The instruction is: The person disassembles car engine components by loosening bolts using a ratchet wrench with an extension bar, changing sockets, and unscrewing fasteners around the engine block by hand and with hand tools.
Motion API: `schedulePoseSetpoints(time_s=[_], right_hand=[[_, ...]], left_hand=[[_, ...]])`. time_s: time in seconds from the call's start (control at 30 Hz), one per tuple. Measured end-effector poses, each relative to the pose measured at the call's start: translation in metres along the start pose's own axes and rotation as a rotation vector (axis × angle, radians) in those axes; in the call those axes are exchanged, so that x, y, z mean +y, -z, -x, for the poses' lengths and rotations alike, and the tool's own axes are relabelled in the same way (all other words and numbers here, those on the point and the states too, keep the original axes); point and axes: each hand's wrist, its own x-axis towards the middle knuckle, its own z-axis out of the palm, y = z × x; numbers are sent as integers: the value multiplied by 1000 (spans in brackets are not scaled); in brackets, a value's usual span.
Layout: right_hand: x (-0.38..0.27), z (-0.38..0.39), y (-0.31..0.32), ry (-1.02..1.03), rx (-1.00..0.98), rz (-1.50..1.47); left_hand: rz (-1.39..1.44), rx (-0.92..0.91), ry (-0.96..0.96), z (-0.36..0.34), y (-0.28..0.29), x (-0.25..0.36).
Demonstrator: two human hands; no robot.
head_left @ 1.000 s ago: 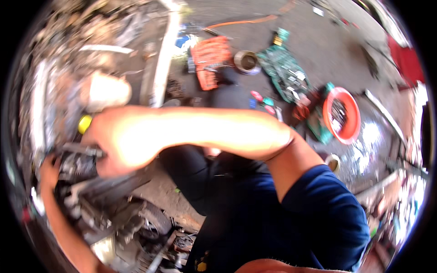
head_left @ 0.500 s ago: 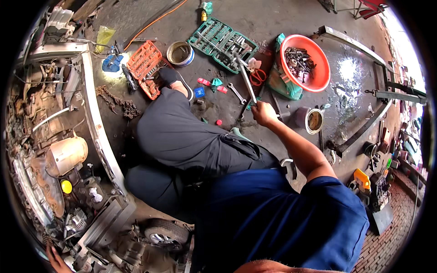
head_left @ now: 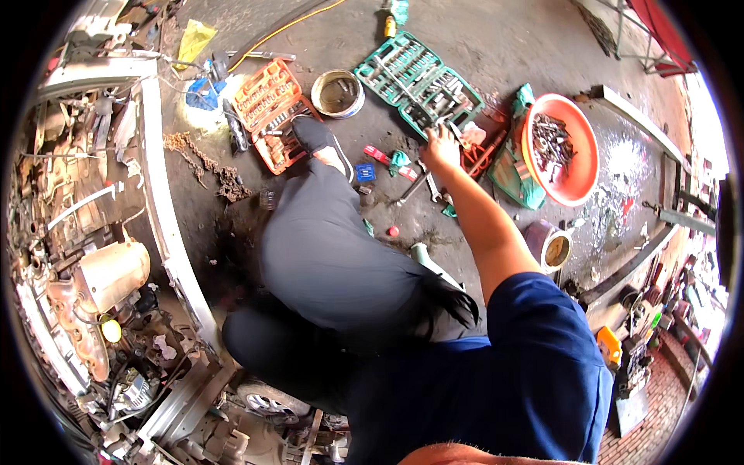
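The green case lies open on the floor ahead of me, its 2 halves spread flat, with sockets in the right one. My right grip is at the near edge of that half, knuckles up; I cannot tell whether it is clamped on something. My left grip is out of view, so I cannot tell its state.

Just below my right grip lies a wrench. To the right, a red basin holds metal parts. To the left of the wrench are a blue box and a small red cap.

Left of the green case stands a tin, then an open orange case, with my shoe at its edge. A chain lies farther left, near a pale metal frame.
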Motion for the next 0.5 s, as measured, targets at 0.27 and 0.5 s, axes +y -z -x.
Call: schedulePoseSetpoints(time_s=[0.27, 0.5], right_hand=[[9, -156, -50, -145, -319, 282], [86, -171, -8, 309, 414, -263]], left_hand=[[-197, -30, 124, 38, 17, -76], [36, 169, 374, 42, -31, -71]])
